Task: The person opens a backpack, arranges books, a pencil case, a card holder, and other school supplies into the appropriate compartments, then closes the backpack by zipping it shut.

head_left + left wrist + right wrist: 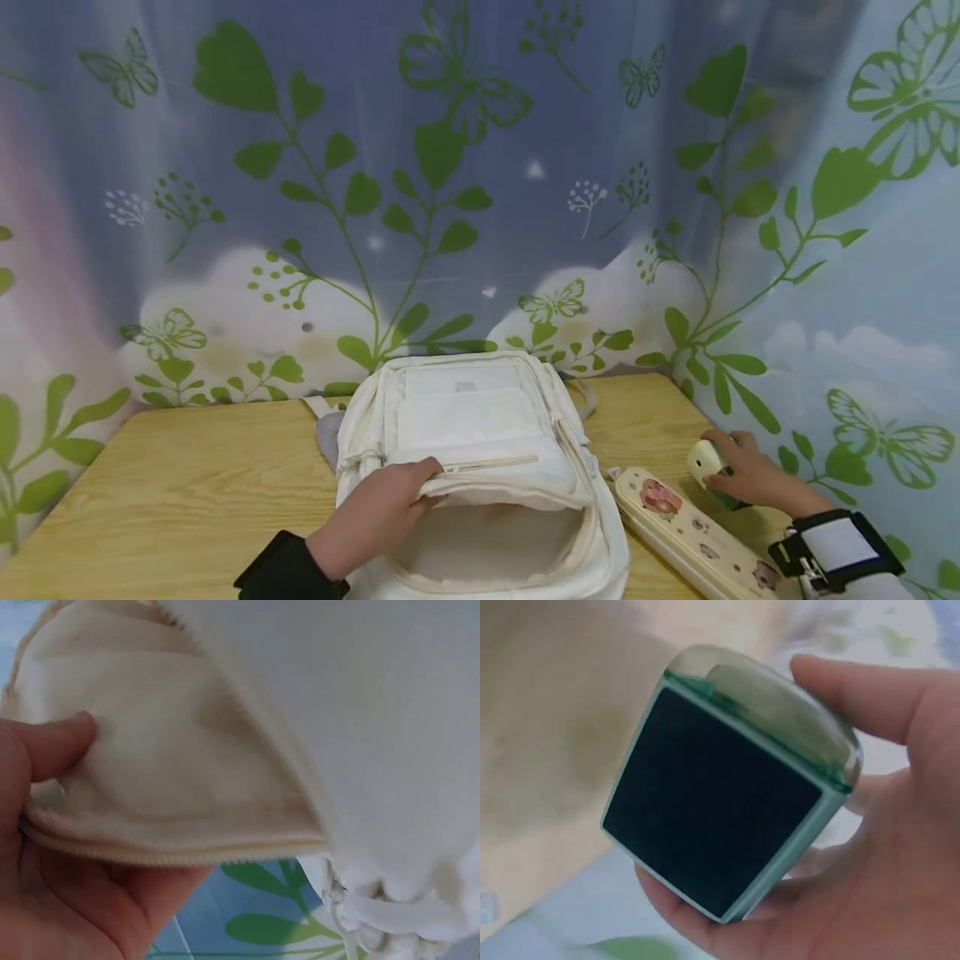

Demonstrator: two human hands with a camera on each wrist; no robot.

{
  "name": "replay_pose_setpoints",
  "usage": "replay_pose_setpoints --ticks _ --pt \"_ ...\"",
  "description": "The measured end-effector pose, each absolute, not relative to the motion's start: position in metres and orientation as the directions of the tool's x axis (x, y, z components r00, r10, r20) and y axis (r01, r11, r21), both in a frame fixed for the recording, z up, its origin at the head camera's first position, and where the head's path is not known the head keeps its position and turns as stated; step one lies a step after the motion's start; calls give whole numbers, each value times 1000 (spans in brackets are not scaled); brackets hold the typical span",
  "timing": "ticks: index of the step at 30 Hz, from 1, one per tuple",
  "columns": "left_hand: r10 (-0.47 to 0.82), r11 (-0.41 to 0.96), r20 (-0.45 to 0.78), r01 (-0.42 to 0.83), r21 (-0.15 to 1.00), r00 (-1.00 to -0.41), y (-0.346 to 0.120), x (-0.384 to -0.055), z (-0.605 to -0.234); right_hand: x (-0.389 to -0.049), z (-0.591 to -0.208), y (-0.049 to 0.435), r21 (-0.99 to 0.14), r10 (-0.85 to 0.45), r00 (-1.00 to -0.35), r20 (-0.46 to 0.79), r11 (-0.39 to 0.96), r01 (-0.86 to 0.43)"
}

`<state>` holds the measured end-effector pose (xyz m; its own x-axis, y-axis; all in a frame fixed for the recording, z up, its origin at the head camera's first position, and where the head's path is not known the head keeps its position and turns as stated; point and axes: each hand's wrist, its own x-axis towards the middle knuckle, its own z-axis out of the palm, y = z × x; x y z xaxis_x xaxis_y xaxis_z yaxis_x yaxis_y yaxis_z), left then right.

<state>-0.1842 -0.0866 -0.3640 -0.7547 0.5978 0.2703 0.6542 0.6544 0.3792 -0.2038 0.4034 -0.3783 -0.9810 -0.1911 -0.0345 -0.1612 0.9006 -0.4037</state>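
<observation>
A white backpack [468, 417] lies on the table with its front pocket [495, 542] unzipped and gaping. My left hand [386, 508] pinches the upper edge of that pocket, thumb on the pale lining and fingers beneath the zipper [150, 855] in the left wrist view. At the right, my right hand [753, 471] grips a small cream-and-green pencil sharpener [705, 462] with a dark round hole. Its dark flat base and clear plastic part face the right wrist view, where the thumb and fingers hold its sides. Part of the sharpener [712, 802] is hidden by the hand.
A long cream pencil case [697, 533] with printed pictures lies between the backpack and my right hand. Grey material [328, 437] sticks out at the backpack's left. Wood-grain tabletop [202, 483] extends to the left. A leaf-patterned curtain [337, 208] hangs behind and at both sides.
</observation>
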Motion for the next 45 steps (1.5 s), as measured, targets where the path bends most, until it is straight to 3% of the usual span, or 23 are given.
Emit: replay_pose_setpoints --ticks 2,5,9,12,15,19,23,26,29,32,34,37,40,43,45 --pt "565 664 282 631 401 -775 -86 -188 -360 -195 -365 385 -401 -284 -958 52 872 -280" --pt "503 688 318 595 415 -804 -85 -193 -349 -181 -339 348 -397 -468 -872 140 781 -483" --pt "443 720 402 585 373 -801 -85 -199 -328 -164 -307 300 -470 -699 -712 67 607 -640" --pt "409 735 478 591 333 -777 -86 -203 -314 -155 -289 272 -478 -750 -662 -18 587 -653" --pt "379 733 536 598 323 -754 -85 -205 -305 -146 -279 256 -361 -719 -695 -1 649 -670" --pt "366 723 550 602 340 -751 -84 -207 -299 -124 -271 248 -103 -655 -734 177 730 -676" --pt "346 741 545 579 341 -764 -85 -210 -295 -100 -268 233 151 -678 -647 350 722 -675" --pt "323 752 552 563 343 -769 -87 -212 -292 -96 -268 212 168 -772 -546 327 616 -770" --pt "324 736 566 578 352 -758 -86 -212 -288 -108 -271 186 53 -842 -499 204 519 -853" --pt "339 714 578 602 356 -743 -84 -209 -285 -135 -279 159 -58 -852 -520 60 517 -854" --pt "341 711 583 608 353 -737 -82 -206 -284 -157 -292 140 1 -856 -514 54 514 -858" --pt "328 712 587 602 361 -740 -79 -199 -284 -190 -315 113 186 -866 -486 117 500 -846" --pt "332 709 584 604 364 -741 -78 -192 -285 -215 -338 90 327 -850 -500 167 526 -785" --pt "352 699 582 620 358 -733 -76 -185 -286 -242 -359 72 263 -815 -556 163 579 -772" --pt "365 696 589 632 342 -721 -76 -181 -286 -267 -377 62 223 -817 -540 202 575 -787"
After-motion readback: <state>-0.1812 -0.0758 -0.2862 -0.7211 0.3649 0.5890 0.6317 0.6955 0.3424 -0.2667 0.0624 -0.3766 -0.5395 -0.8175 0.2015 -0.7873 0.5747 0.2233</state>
